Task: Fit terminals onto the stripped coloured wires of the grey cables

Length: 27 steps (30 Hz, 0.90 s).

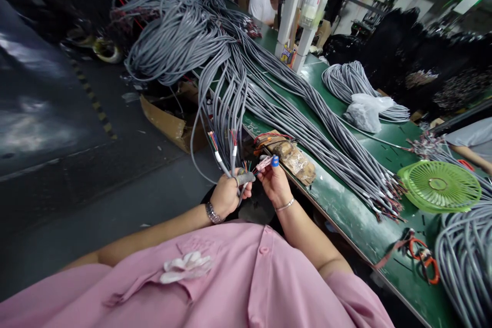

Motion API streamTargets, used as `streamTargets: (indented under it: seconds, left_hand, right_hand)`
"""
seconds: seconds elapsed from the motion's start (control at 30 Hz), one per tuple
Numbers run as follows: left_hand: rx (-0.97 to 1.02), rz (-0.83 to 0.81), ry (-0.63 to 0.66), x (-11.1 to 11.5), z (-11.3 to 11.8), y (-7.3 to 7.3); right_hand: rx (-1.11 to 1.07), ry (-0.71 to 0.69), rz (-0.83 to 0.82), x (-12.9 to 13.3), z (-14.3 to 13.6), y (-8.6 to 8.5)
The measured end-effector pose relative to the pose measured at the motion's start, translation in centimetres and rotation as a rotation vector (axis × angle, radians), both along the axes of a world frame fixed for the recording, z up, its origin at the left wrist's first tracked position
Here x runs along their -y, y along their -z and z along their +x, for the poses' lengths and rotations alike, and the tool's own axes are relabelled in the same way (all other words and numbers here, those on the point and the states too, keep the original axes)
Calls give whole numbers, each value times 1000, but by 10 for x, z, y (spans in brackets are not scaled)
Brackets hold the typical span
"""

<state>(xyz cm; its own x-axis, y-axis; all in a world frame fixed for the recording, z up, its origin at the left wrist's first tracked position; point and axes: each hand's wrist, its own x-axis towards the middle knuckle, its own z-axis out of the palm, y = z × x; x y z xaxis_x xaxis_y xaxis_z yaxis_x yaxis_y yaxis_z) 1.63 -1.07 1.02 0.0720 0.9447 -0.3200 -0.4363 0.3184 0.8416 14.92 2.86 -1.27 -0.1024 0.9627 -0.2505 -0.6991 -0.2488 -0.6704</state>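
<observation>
The grey cables (222,162) stand upright in the left hand (226,196), their fingers closed around them, beside the counter (334,206). Their long axis goes up and slightly leftward. To their right, the right hand (275,184), farther from them, pinches a pale-pink piece (264,164), too small to identify.

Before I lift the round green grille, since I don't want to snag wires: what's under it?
Beside the round green grille, in the picture, green table and wire ends show at left, grey cables at lower right. What lies beneath is covered and cannot be seen.
</observation>
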Motion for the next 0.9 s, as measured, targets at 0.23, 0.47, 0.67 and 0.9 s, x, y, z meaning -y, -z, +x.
streamTargets:
  seconds: [0.23, 0.47, 0.67, 0.9]
  left_hand:
    - [-5, 49, 5, 10, -10, 5]
    - [-71, 89, 9, 17, -14, 12]
    - [-179, 127, 153, 19, -15, 18]
    - [-205, 95, 218, 18, -18, 16]
  right_hand:
    - [50, -160, -72, 8, 12, -3]
    - [308, -327, 79, 36, 12, -9]
    - [466, -164, 145, 41, -1, -15]
    - [516, -230, 166, 35, 3, -20]
